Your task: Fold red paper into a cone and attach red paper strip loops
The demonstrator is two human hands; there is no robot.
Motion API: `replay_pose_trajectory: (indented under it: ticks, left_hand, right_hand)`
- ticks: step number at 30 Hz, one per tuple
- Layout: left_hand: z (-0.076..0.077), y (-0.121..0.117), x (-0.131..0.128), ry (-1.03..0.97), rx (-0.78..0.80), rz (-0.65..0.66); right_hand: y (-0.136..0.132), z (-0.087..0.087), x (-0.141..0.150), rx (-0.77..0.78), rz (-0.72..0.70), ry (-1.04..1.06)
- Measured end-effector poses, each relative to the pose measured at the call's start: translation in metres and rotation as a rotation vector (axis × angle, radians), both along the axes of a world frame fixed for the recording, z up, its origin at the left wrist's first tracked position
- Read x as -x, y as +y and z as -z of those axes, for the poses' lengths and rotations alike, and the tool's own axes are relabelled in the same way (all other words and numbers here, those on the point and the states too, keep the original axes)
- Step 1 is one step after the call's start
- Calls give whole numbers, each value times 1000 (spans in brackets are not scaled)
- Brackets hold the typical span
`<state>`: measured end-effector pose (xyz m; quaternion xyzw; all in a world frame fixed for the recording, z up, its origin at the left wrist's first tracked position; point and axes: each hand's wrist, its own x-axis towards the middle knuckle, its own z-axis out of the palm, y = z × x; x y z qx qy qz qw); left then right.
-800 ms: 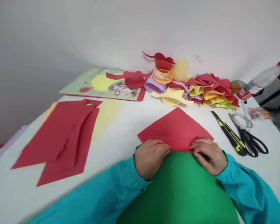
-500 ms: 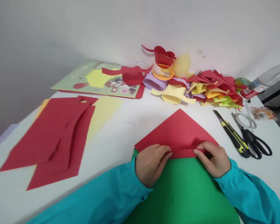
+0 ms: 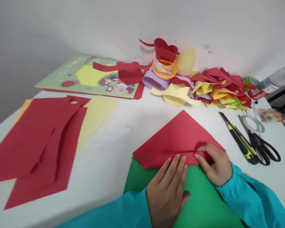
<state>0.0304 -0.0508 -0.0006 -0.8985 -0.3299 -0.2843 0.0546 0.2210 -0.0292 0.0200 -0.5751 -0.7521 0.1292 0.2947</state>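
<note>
A sheet of red paper [image 3: 180, 133] lies with one corner pointing away from me, its near edge folded up into a narrow strip. My left hand [image 3: 168, 190] is open, its outstretched fingertips resting flat on the folded strip. At the strip's right part, my right hand [image 3: 215, 163] pinches the fold between thumb and index finger. Under the paper and my hands is a green sheet or mat [image 3: 199, 193]. To the right lie a yellow-and-black utility knife [image 3: 239, 139] and black-handled scissors [image 3: 263, 147].
Cut red paper sheets [image 3: 30, 133] lie at left. Behind are a green picture pad [image 3: 61, 74], curled paper shapes [image 3: 166, 50] and a heap of folded papers [image 3: 223, 85]. A tape roll [image 3: 253, 123], wrapped snack [image 3: 272, 115] and plastic bottle [image 3: 270, 84] are at right.
My left hand has let go of its pinch on the fold and now lies flat with fingers extended, nearer to me. My right hand keeps its pinch. The view has shifted slightly.
</note>
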Motion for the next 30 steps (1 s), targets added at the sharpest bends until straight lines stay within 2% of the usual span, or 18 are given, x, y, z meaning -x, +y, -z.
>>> replay_pose_trajectory:
  ticks: [4, 12, 19, 24, 30]
  left_hand:
    - [14, -4, -6, -1, 47, -63]
    - [18, 1, -5, -69, 60, -38]
    - [28, 5, -8, -132, 29, -33]
    - [31, 5, -9, -161, 14, -47]
    - [33, 4, -9, -157, 10, -55]
  right_hand:
    - [-1, 3, 2, -15, 8, -38]
    - [-4, 4, 6, -72, 42, -165]
    - [-8, 6, 9, -85, 194, -307]
    - [-12, 5, 1, -32, 270, -287]
    - [-12, 7, -10, -20, 250, -255]
